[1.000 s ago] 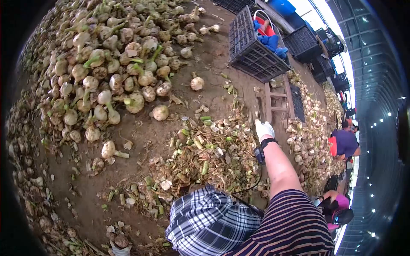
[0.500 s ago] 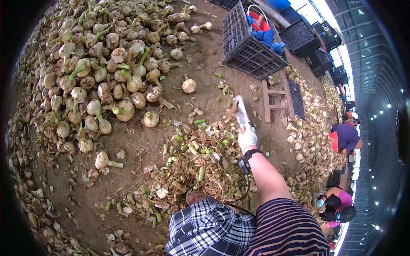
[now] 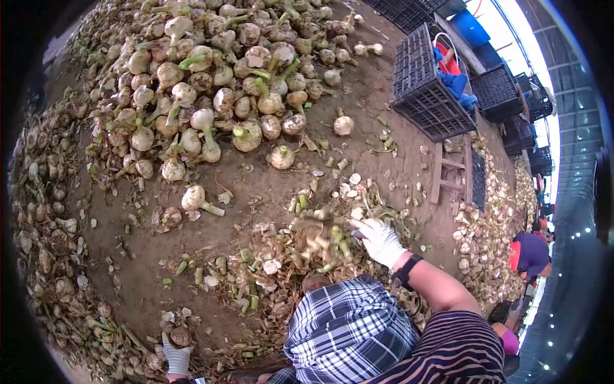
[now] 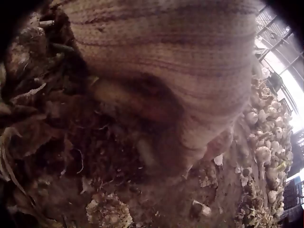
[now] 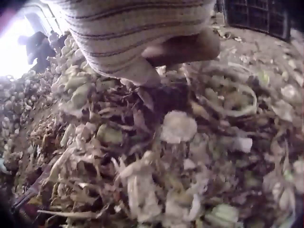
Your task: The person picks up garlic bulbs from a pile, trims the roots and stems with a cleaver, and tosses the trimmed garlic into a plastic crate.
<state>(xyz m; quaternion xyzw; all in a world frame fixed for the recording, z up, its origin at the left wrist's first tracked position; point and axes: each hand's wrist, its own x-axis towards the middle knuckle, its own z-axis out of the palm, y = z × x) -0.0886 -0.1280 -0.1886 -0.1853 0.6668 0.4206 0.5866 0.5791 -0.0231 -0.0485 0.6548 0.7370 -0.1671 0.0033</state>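
Observation:
My left hand [image 3: 177,360], in a striped glove, grips a dirty brown garlic bulb [image 3: 181,336] on the ground at the lower left. In the left wrist view the curled glove [image 4: 166,57] hides most of what lies under it. My right hand [image 3: 382,246], in a white striped glove, grips a knife by its handle [image 3: 359,235] over the trimmings heap [image 3: 281,256]. Motion blur hides the blade in the head view. A brown handle end [image 5: 206,45] protrudes beside the glove in the right wrist view.
A large heap of garlic with stalks [image 3: 224,96] lies ahead to the left. Single bulbs [image 3: 193,198] sit nearer on the dirt. A black crate [image 3: 428,89] holds blue cloth, and a wooden frame [image 3: 451,173] lies beside it. Other people [image 3: 531,253] work at the right.
My right hand has swung back from farther forward toward my knee, blurring the loose trimmings. The head view has shifted, and my left hand shows more fully at the bulb.

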